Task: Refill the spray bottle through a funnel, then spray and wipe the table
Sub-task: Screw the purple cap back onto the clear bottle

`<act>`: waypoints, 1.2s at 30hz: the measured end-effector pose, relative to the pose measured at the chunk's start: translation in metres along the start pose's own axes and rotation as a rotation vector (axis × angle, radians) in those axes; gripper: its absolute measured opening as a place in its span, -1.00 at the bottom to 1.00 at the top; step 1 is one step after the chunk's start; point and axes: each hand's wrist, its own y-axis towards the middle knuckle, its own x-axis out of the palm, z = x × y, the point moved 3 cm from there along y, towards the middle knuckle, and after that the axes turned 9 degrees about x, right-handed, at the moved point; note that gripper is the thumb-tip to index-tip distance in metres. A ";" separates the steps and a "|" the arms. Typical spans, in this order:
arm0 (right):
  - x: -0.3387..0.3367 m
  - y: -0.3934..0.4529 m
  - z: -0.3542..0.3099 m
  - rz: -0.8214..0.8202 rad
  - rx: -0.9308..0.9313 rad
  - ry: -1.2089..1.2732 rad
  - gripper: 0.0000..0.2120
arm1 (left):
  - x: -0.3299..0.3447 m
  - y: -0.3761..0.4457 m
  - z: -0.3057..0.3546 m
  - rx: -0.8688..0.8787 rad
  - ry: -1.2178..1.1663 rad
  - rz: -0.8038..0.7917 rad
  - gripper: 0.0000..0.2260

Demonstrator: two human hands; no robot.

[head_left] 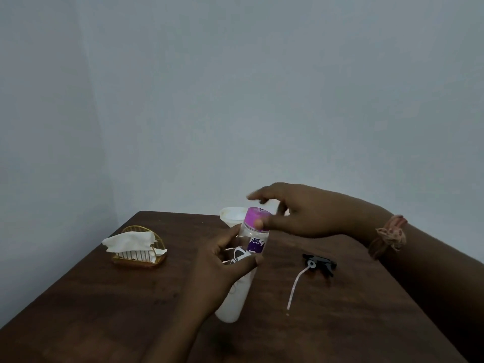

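Bottle [250, 244] gripped in left hand [222, 268], right hand [296, 213] on purple cap [256, 218].

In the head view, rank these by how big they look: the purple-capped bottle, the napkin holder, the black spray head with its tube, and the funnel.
1. purple-capped bottle, though it is held nearer the camera.
2. napkin holder and spray head with its tube: look alike, unranked.
3. funnel, mostly hidden behind the bottle, so unsure.

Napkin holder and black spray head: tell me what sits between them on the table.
In the head view, the left hand holding the purple-capped bottle sits between the napkin holder and the spray head; the remaining tabletop is bare.
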 end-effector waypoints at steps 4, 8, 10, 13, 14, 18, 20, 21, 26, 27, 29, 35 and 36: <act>0.006 0.003 -0.009 -0.061 -0.070 0.000 -0.61 | -0.004 0.000 0.000 0.007 0.057 0.011 -0.50; 0.029 0.015 -0.015 0.224 0.138 -0.163 -0.43 | -0.003 -0.001 -0.009 -0.018 0.219 0.099 -0.40; 0.037 0.016 -0.016 0.248 0.291 -0.150 -0.34 | -0.003 -0.002 -0.013 0.041 0.376 0.144 -0.32; 0.027 0.012 -0.022 0.012 0.412 -0.028 -0.18 | -0.003 -0.007 -0.019 0.042 0.361 0.145 -0.33; 0.021 0.010 -0.023 -0.064 0.426 0.038 -0.14 | -0.005 -0.008 -0.022 0.022 0.336 0.145 -0.32; -0.002 0.013 -0.029 -0.049 0.217 -0.034 -0.45 | -0.018 -0.008 -0.027 -0.059 0.181 0.150 -0.36; 0.003 0.014 -0.039 -0.106 0.076 -0.077 -0.42 | -0.020 -0.008 -0.026 -0.078 0.107 0.115 -0.41; 0.007 0.016 -0.042 -0.120 0.054 -0.110 -0.39 | -0.020 -0.008 -0.027 -0.079 0.095 0.099 -0.45; 0.016 0.020 -0.057 -0.021 0.075 -0.254 -0.53 | -0.018 -0.007 -0.028 -0.076 0.075 0.190 -0.36; 0.017 0.021 -0.059 -0.029 0.083 -0.288 -0.56 | -0.017 -0.008 -0.029 -0.071 0.104 0.203 -0.33; 0.016 0.025 -0.064 -0.033 0.089 -0.323 -0.58 | -0.017 -0.010 -0.030 -0.051 0.131 0.231 -0.33; 0.032 0.030 -0.053 0.155 0.167 0.180 -0.42 | -0.043 -0.005 -0.046 -0.050 0.132 0.370 -0.59; 0.039 0.027 -0.043 0.163 0.213 0.251 -0.43 | -0.049 -0.004 -0.054 -0.055 0.147 0.403 -0.59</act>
